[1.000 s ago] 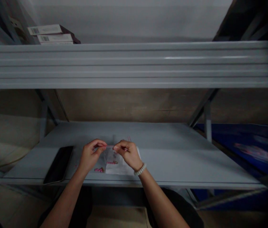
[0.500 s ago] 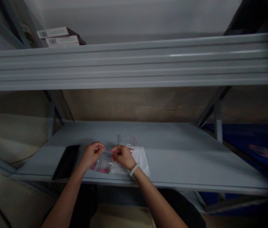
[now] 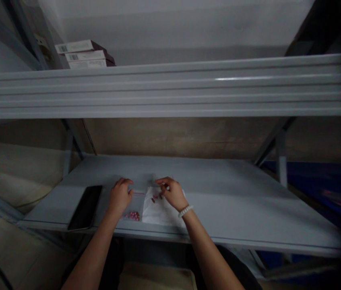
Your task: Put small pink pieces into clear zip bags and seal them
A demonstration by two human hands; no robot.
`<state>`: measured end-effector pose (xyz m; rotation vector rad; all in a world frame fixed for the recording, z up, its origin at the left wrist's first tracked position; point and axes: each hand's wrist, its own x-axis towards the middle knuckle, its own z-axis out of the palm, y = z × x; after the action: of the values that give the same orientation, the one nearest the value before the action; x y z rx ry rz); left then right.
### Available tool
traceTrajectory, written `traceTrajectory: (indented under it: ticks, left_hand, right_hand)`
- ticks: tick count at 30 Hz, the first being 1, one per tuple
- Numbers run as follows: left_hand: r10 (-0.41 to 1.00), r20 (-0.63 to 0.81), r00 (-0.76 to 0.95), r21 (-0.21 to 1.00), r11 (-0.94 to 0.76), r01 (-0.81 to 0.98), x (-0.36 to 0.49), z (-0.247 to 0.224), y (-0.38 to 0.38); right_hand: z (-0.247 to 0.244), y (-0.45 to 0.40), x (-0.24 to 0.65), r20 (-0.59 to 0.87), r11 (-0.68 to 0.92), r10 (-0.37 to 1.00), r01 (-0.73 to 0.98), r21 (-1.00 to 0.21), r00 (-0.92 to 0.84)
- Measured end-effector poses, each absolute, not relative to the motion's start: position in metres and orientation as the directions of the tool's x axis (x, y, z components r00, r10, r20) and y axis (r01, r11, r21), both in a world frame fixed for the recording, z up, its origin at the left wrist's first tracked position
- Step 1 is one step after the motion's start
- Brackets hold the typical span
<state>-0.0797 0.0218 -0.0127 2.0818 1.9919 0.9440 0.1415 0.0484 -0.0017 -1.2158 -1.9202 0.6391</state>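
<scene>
My left hand [image 3: 121,197] is above the clear zip bag [image 3: 138,200], its thumb and fingers parted with nothing between them. Pinkish beads [image 3: 133,216] lie in the lower part of that bag. My right hand [image 3: 172,194] hovers over a white sheet [image 3: 158,212], fingers spread and curved; no held thing shows in it. Several small reddish-brown pieces [image 3: 153,200] rest on the sheet close to its fingertips. A pale bracelet [image 3: 185,211] circles my right wrist. The second clear bag behind the sheet is mostly hidden by the right hand.
A black tablet-like slab [image 3: 85,207] lies left of my left arm on the grey shelf [image 3: 233,201]. Overhead, a ribbed metal beam [image 3: 170,92] crosses the view, with stacked thin boxes [image 3: 87,55] behind it. Metal posts [image 3: 281,161] stand at the sides.
Both hands have let go of the bag's top edge, and the bag now lies on the shelf. My right hand has moved right, over the sheet, and its fingers have opened.
</scene>
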Motion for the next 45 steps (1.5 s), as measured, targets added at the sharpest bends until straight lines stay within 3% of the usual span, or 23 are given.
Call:
traceTrajectory:
  ticks: [4, 9, 12, 16, 19, 22, 25, 28, 34, 39, 45]
  left_hand:
    - [0.896, 0.436, 0.088, 0.381, -0.272, 0.884, -0.048, -0.008, 0.036]
    - [0.871, 0.421, 0.252, 0.351, -0.413, 0.841, 0.0, -0.014, 0.053]
    - [0.872, 0.433, 0.229, 0.358, -0.4, 0.844, 0.012, -0.021, 0.06]
    - [0.868, 0.483, 0.119, 0.401, -0.34, 0.851, 0.014, -0.025, 0.067]
    - [0.841, 0.54, 0.039, 0.451, -0.328, 0.83, 0.014, -0.02, 0.067]
    - [0.802, 0.597, -0.013, 0.497, -0.357, 0.791, 0.015, -0.012, 0.06]
    - [0.745, 0.666, -0.018, 0.507, -0.435, 0.744, 0.015, -0.004, 0.044]
    - [0.675, 0.737, -0.024, 0.498, -0.519, 0.694, 0.01, -0.001, 0.026]
    - [0.726, 0.687, -0.046, 0.551, -0.478, 0.684, -0.002, 0.002, -0.002]
    - [0.775, 0.631, -0.04, 0.59, -0.446, 0.673, 0.002, 0.011, -0.024]
    - [0.918, 0.387, 0.09, 0.783, -0.378, 0.493, 0.018, 0.009, -0.038]
  right_hand:
    - [-0.007, 0.063, 0.171, 0.376, 0.479, 0.875, 0.653, -0.587, -0.305]
    - [-0.025, 0.062, 0.172, 0.266, 0.504, 0.864, 0.758, -0.414, -0.428]
    - [-0.027, 0.06, 0.17, 0.289, 0.5, 0.865, 0.751, -0.431, -0.409]
    - [-0.021, 0.064, 0.178, 0.427, 0.463, 0.874, 0.669, -0.582, -0.234]
    - [-0.017, 0.065, 0.186, 0.436, 0.362, 0.898, 0.476, -0.802, 0.051]
    - [-0.014, 0.061, 0.189, 0.096, 0.092, 0.97, 0.03, -0.995, 0.224]
    - [-0.013, 0.052, 0.188, -0.201, -0.197, 0.979, -0.379, -0.904, -0.028]
    - [-0.012, 0.041, 0.187, -0.219, -0.284, 0.958, -0.486, -0.826, -0.187]
    - [-0.001, 0.018, 0.191, -0.206, -0.339, 0.922, -0.426, -0.839, -0.328]
    - [-0.002, -0.002, 0.182, -0.157, -0.207, 0.964, -0.234, -0.95, -0.215]
    - [-0.006, -0.018, 0.162, -0.053, -0.098, 0.946, -0.126, -0.987, -0.319]
